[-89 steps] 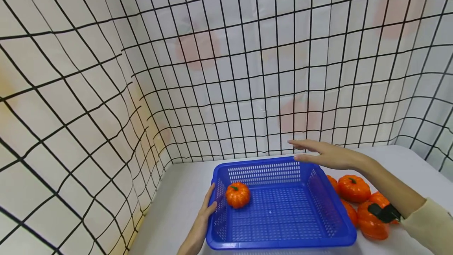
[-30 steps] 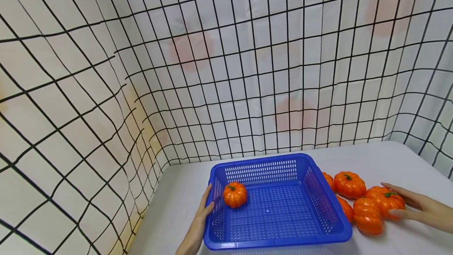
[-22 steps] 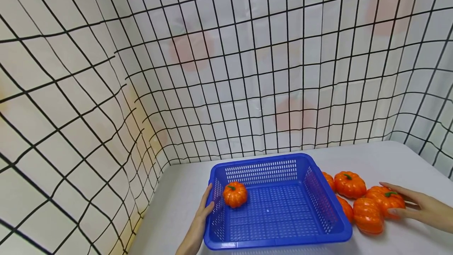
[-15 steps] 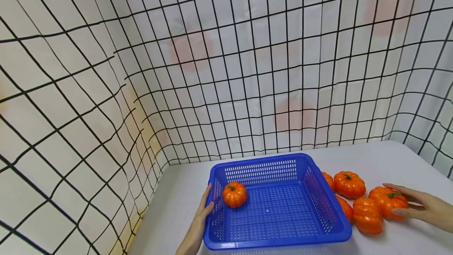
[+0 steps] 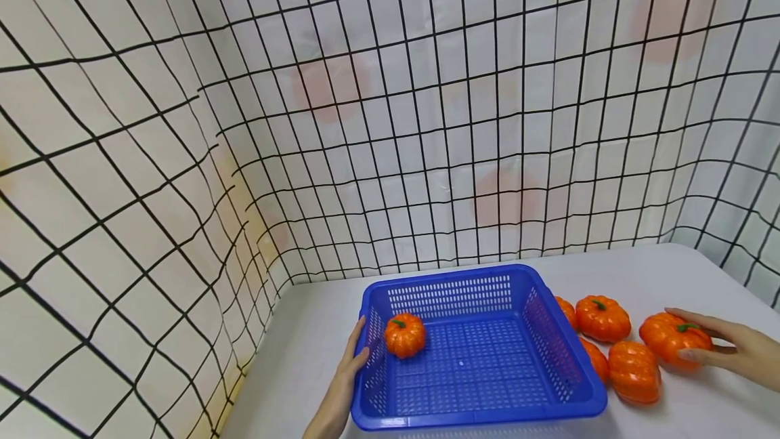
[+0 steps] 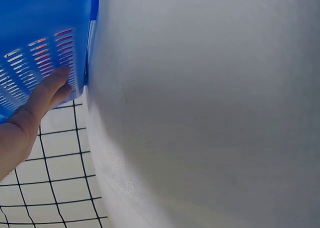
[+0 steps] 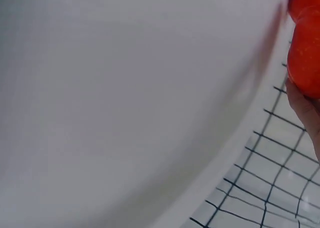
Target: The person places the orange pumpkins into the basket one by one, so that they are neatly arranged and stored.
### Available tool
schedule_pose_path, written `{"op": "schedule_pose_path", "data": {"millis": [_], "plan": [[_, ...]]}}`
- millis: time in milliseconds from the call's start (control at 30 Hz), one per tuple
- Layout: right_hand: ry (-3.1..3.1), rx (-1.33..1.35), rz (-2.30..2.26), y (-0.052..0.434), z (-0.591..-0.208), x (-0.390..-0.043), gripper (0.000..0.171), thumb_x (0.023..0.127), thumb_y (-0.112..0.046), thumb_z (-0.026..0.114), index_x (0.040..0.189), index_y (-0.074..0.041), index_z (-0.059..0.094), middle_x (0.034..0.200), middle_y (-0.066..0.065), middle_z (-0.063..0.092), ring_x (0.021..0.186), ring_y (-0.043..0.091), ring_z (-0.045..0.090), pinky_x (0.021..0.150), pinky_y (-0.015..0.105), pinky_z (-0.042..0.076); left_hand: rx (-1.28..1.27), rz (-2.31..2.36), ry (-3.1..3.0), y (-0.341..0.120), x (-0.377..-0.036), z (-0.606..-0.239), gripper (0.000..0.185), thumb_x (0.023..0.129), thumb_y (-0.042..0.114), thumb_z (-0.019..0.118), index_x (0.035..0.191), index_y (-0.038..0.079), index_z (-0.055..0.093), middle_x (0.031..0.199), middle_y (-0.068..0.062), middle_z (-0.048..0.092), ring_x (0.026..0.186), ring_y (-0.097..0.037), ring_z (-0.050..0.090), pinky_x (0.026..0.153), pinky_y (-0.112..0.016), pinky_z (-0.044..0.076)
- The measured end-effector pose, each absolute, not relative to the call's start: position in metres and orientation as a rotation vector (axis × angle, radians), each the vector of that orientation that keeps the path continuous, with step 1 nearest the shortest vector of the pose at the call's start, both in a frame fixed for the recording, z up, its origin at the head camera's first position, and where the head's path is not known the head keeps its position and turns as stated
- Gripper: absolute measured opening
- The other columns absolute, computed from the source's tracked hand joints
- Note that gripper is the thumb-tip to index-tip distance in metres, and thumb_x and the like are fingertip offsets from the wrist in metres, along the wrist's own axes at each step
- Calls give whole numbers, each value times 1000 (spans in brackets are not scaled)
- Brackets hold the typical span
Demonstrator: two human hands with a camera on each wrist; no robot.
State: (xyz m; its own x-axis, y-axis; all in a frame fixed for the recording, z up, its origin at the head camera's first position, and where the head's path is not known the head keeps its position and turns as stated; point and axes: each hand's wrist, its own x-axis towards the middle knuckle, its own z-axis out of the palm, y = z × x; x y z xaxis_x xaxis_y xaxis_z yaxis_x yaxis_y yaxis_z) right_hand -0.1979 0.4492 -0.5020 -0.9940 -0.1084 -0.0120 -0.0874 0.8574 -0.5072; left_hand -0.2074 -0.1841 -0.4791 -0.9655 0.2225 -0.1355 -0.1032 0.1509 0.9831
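Note:
A blue slotted basket point(image 5: 481, 417) stands on the white table point(image 5: 640, 269). One orange pumpkin point(image 5: 405, 335) lies inside it by the left wall. My left hand point(image 5: 363, 345) rests with straight fingers against the outside of that left wall; the left wrist view shows the fingers point(image 6: 50, 87) flat on the basket point(image 6: 40, 32). To the right of the basket, my right hand point(image 5: 685, 335) grips another orange pumpkin point(image 5: 667, 343), fingers over its top and thumb at its near side. In the right wrist view only an edge of that pumpkin point(image 7: 306, 57) shows.
Several more orange pumpkins lie on the table right of the basket: one point(image 5: 602, 318) at the back, one point(image 5: 634, 371) at the front, two partly hidden behind the basket wall point(image 5: 596, 359). A black-grid cloth backdrop point(image 5: 390, 120) closes the back and left sides.
My right hand came from above the basket down to the pumpkins, closed round one, and has drawn it a little to the right, away from the others. The left hand has stayed put.

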Motion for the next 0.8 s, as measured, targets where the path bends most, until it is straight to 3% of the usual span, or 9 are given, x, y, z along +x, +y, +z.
{"op": "schedule_pose_path", "data": {"millis": [67,133,267,333,433,500,567,633,800], "plan": [[3002,-115,-832,455,-494,-202,83,99,-39,68,156,10,31,146,48,37,123,37,56,86,59,58,118,1899,2179,-184,-207,-479,67,108,48,38,167,35,9,175,-16,-5,157,-55,-5,120,-79,1],[3003,-59,-861,458,-483,-205,89,100,-42,67,159,7,21,147,49,32,118,66,39,87,64,56,121,1899,2181,-184,-207,-480,66,108,48,38,167,35,9,175,-16,-4,157,-55,-4,120,-79,1],[3033,-46,-905,462,-460,-213,96,99,-42,69,164,0,11,147,48,29,119,67,36,85,63,57,136,1903,2178,-185,-207,-480,67,108,48,38,167,35,10,175,-17,-4,157,-55,-3,120,-79,3],[3057,-80,-918,460,-450,-217,95,98,-39,70,166,-6,12,149,45,30,120,63,37,84,44,63,141,1904,2175,-185,-207,-481,67,108,48,38,167,35,10,175,-17,-4,157,-55,-3,120,-79,3],[3102,-193,-922,454,-441,-224,89,97,-34,73,167,-19,21,162,18,35,131,18,47,76,19,58,145,1905,2177,-185,-207,-481,66,108,48,38,167,35,10,175,-17,-4,157,-55,-3,120,-79,4],[3114,-298,-914,448,-437,-228,84,95,-31,75,165,-20,29,155,-17,40,118,-15,42,73,10,51,143,1908,2180,-186,-207,-482,67,108,48,38,167,35,10,175,-16,-4,158,-55,-2,120,-79,4],[3103,-356,-911,439,-433,-232,81,95,-31,76,163,-23,33,137,-43,35,106,-28,35,75,13,53,147,1908,2190,-186,-207,-481,67,108,47,39,167,35,10,175,-17,-4,157,-55,-2,120,-79,4],[3084,-399,-916,429,-428,-236,79,95,-30,76,162,-22,35,128,-52,28,107,-28,37,75,15,55,147,1908,2195,-186,-208,-482,67,108,47,39,167,34,10,175,-17,-4,157,-55,-3,120,-79,3],[3033,-500,-1017,404,-414,-249,73,95,-23,75,160,-17,41,127,-52,30,108,-31,37,78,16,56,147,1912,2195,-185,-208,-481,67,109,46,39,167,34,10,175,-17,-4,158,-54,-4,120,-79,1]]}}
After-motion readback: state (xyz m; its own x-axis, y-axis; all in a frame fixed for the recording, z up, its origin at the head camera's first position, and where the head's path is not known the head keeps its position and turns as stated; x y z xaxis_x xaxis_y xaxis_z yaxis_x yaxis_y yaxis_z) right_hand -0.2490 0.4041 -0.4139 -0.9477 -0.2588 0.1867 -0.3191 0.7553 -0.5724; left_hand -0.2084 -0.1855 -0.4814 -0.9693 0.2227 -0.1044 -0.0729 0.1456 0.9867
